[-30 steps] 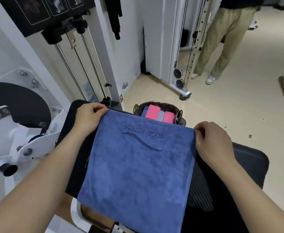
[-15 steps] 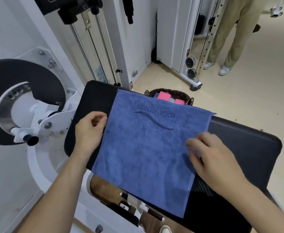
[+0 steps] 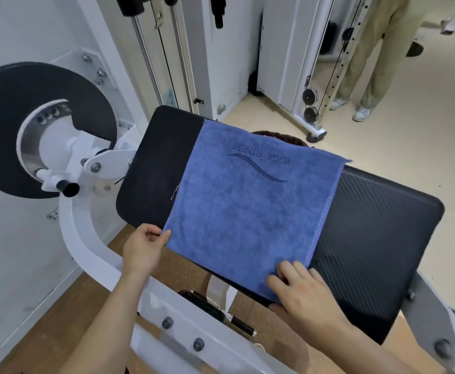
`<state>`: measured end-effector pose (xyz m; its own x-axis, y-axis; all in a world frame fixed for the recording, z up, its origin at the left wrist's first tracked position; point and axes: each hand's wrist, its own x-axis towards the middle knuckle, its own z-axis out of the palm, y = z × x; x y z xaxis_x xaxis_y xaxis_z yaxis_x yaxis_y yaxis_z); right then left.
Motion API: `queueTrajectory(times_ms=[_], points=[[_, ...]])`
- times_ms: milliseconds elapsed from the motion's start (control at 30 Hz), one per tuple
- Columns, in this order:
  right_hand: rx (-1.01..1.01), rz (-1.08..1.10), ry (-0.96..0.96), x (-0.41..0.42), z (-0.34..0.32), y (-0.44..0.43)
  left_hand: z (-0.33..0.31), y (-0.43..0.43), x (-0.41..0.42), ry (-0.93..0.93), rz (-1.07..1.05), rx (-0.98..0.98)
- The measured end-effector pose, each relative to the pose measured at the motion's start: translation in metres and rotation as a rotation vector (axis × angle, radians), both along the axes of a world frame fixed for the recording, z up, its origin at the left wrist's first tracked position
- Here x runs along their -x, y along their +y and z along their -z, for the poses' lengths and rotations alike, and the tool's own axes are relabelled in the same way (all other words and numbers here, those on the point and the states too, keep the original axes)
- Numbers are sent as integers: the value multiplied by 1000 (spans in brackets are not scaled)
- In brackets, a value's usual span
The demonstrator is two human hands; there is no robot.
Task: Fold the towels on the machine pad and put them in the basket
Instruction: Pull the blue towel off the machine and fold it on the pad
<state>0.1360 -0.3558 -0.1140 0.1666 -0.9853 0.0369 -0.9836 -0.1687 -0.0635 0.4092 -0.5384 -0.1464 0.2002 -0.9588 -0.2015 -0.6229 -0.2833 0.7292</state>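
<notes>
- Lying spread in a single layer across the black machine pad, the blue towel covers the pad's middle, with bare pad to either side.
- The towel's embroidered "YOGA FITNESS" lettering and wave line sit near its far edge and read upside down from the wearer's side.
- The far edge of the towel reaches over the back of the pad; its near edge hangs just past the front.
- The left hand pinches the towel's near-left corner, thumb on top and fingers curled beneath.
- The right hand grips the near-right corner: its fingers lie on top of the cloth, and the thumb tucks under the hanging edge.
- The wicker basket stands on the floor behind the pad; only its dark rim shows above the towel's far edge, and its contents are mostly hidden.
- A large black round disc is mounted on the white machine frame to the left of the pad.
- Cable pulleys hang on a white upright farther back.
- Another person in khaki trousers and white shoes stands on the pale floor, well apart from the pad.
</notes>
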Motion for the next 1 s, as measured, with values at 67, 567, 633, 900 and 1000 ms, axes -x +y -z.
queueTrajectory(times_ms=[67, 567, 633, 900, 1000], points=[[54, 8, 0, -2, 7, 3, 1, -1, -1, 49, -32, -26], [150, -96, 53, -6, 29, 25, -18, -7, -6, 275, 12, -100], [133, -89, 81, -8, 28, 25, -20, -5, -11, 335, 83, -117], [121, -73, 24, -10, 26, 25, -7, 3, -31, 147, 421, -98], [129, -39, -24, -11, 23, 24, 0, 1, -28, 128, 375, 16]])
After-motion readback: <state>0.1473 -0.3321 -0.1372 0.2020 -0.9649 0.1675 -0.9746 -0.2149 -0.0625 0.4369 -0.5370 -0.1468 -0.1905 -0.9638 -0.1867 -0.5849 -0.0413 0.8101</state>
